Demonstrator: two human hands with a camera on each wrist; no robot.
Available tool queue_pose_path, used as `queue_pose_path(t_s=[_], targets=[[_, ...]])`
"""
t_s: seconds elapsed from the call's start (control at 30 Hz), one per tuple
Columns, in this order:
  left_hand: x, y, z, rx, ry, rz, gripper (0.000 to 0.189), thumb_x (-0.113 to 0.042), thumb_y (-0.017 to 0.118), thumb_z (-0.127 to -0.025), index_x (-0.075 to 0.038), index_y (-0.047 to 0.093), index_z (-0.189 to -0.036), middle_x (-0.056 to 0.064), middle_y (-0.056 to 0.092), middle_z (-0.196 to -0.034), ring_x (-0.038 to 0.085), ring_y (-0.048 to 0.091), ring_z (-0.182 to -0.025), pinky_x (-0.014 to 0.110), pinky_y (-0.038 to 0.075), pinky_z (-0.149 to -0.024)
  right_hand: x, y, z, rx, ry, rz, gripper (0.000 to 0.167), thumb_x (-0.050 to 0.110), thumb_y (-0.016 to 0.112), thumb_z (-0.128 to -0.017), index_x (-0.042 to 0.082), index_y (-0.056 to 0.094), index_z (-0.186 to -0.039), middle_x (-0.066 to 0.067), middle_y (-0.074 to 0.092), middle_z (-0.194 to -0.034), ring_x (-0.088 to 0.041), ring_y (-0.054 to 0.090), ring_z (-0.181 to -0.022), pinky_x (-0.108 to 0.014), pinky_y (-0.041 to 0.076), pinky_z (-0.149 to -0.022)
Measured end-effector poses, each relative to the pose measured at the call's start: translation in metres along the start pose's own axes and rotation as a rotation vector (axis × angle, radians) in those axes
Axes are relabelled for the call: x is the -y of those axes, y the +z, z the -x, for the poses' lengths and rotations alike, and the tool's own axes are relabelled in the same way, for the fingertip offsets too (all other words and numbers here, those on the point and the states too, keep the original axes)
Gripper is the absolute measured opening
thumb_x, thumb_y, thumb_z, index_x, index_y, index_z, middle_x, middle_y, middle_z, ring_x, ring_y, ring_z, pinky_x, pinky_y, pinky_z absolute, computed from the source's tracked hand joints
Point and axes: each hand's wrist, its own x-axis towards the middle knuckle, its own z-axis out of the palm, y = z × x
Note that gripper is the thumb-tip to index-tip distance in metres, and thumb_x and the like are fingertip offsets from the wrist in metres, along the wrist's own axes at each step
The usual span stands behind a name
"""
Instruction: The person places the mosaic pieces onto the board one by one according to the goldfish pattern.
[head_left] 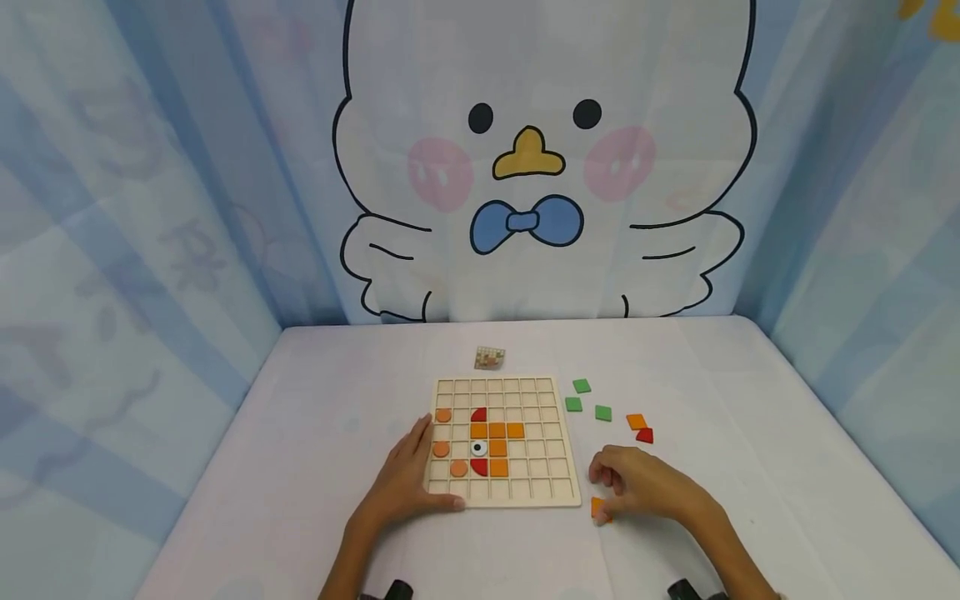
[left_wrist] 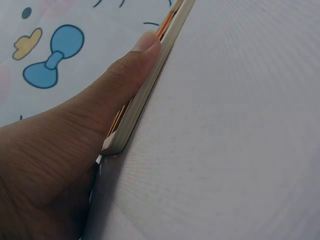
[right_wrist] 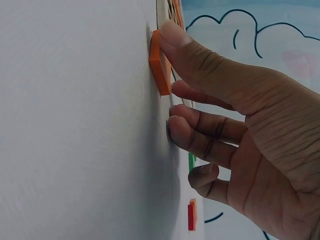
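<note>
A wooden grid board (head_left: 501, 500) lies flat near the middle of the white tabletop (head_left: 300, 467). The left hand (head_left: 408, 479) rests on the board's near-left corner, fingers fairly straight along the left edge and the thumb laid along the near edge; the left wrist view shows that thumb (left_wrist: 131, 62) pressed against the board's thin wooden side (left_wrist: 145, 95). It holds nothing else.

The right hand (head_left: 637, 483) is just right of the board's near-right corner, fingers curled down toward the tabletop. Its thumb touches an orange square tile (head_left: 598, 508) lying on the tabletop just beside the board; in the right wrist view the thumb tip lies on the tile's top face (right_wrist: 161, 62) while the other fingers (right_wrist: 200, 137) curl with their tips on the cloth beside it, apart from the tile. The tile is not lifted.

In the board's cells sit orange squares (head_left: 497, 431), red quarter-rounds (head_left: 478, 414), three orange discs (head_left: 443, 415) and a white eye piece (head_left: 478, 448). To the right of the board, farther off, lie three green tiles (head_left: 581, 386), an orange tile (head_left: 636, 421) and a red piece (head_left: 645, 435). A small pattern card (head_left: 490, 358) lies beyond the board's far edge. Behind hangs a curtain with a cartoon duck (head_left: 540, 158).
</note>
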Motion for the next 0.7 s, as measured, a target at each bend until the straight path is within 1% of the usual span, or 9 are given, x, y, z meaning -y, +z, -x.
queue_pose_path(t_s=[0.07, 0.17, 0.27, 0.33, 0.43, 0.5, 0.6, 0.7], targets=[[-0.0003, -0.0007, -0.0011, -0.001, 0.004, -0.002, 0.135, -0.074, 0.078, -0.058, -0.01, 0.013, -0.158, 0.007, 0.01, -0.166, 0.032, 0.02, -0.149, 0.057, 0.024, -0.118, 0.0006, -0.0007, -0.0001, 0.001, -0.005, -0.002, 0.043, 0.042, 0.088, -0.068, 0.017, 0.064, -0.093, 0.008, 0.054, -0.079, -0.003, 0.049, -0.069, -0.019, 0.044, -0.062], [-0.0017, -0.0019, -0.0018, -0.002, 0.008, 0.003, 0.135, -0.074, 0.078, -0.057, -0.01, 0.013, -0.158, 0.007, 0.01, -0.166, 0.032, 0.02, -0.149, 0.056, 0.024, -0.118, 0.0002, -0.0005, -0.0003, -0.008, -0.02, 0.006, 0.032, 0.033, 0.086, -0.072, 0.018, 0.064, -0.09, 0.009, 0.055, -0.08, -0.002, 0.049, -0.069, -0.018, 0.045, -0.063], [-0.0021, -0.002, -0.0024, -0.002, 0.007, 0.006, 0.135, -0.073, 0.078, -0.057, -0.01, 0.014, -0.158, 0.007, 0.01, -0.166, 0.032, 0.021, -0.149, 0.056, 0.024, -0.118, -0.0012, 0.0007, -0.001, -0.021, -0.037, 0.04, 0.022, 0.027, 0.083, -0.076, 0.021, 0.065, -0.088, 0.013, 0.056, -0.082, 0.0, 0.049, -0.073, -0.019, 0.047, -0.066], [-0.0016, -0.0016, -0.0025, -0.001, 0.001, 0.003, 0.135, -0.073, 0.078, -0.057, -0.011, 0.013, -0.158, 0.007, 0.01, -0.166, 0.032, 0.021, -0.149, 0.056, 0.024, -0.118, -0.0009, 0.0013, -0.0012, -0.026, -0.039, 0.07, 0.019, 0.026, 0.081, -0.079, 0.022, 0.067, -0.09, 0.015, 0.056, -0.085, 0.001, 0.049, -0.076, -0.02, 0.049, -0.071], [-0.0007, -0.0006, -0.0018, 0.0, -0.001, 0.001, 0.136, -0.074, 0.079, -0.057, -0.011, 0.013, -0.158, 0.007, 0.01, -0.166, 0.032, 0.022, -0.148, 0.056, 0.025, -0.118, 0.0013, 0.0015, -0.0009, -0.038, -0.001, 0.112, 0.022, 0.027, 0.081, -0.079, 0.021, 0.07, -0.096, 0.016, 0.057, -0.091, 0.001, 0.05, -0.082, -0.023, 0.052, -0.079], [0.0, 0.0, -0.0014, 0.002, -0.001, 0.002, 0.136, -0.074, 0.079, -0.057, -0.011, 0.013, -0.158, 0.006, 0.01, -0.166, 0.032, 0.021, -0.148, 0.056, 0.025, -0.118, 0.0039, 0.001, 0.0007, -0.049, 0.048, 0.137, 0.028, 0.03, 0.083, -0.077, 0.02, 0.069, -0.099, 0.016, 0.057, -0.092, 0.0, 0.051, -0.083, -0.025, 0.052, -0.08], [0.0001, 0.0003, -0.0006, -0.002, 0.0, 0.008, 0.136, -0.074, 0.079, -0.057, -0.011, 0.013, -0.158, 0.007, 0.01, -0.166, 0.033, 0.022, -0.148, 0.057, 0.025, -0.117, 0.0056, 0.0003, 0.0035, -0.065, 0.117, 0.153, 0.031, 0.032, 0.085, -0.073, 0.02, 0.068, -0.096, 0.015, 0.056, -0.088, -0.002, 0.05, -0.081, -0.024, 0.051, -0.077], [-0.0004, -0.0005, -0.0001, -0.002, -0.001, 0.008, 0.136, -0.073, 0.079, -0.057, -0.011, 0.013, -0.158, 0.007, 0.01, -0.166, 0.033, 0.022, -0.148, 0.057, 0.025, -0.117, 0.006, -0.0004, 0.0057, -0.07, 0.139, 0.155, 0.026, 0.03, 0.085, -0.074, 0.021, 0.067, -0.09, 0.014, 0.055, -0.085, -0.004, 0.049, -0.078, -0.023, 0.05, -0.073]])
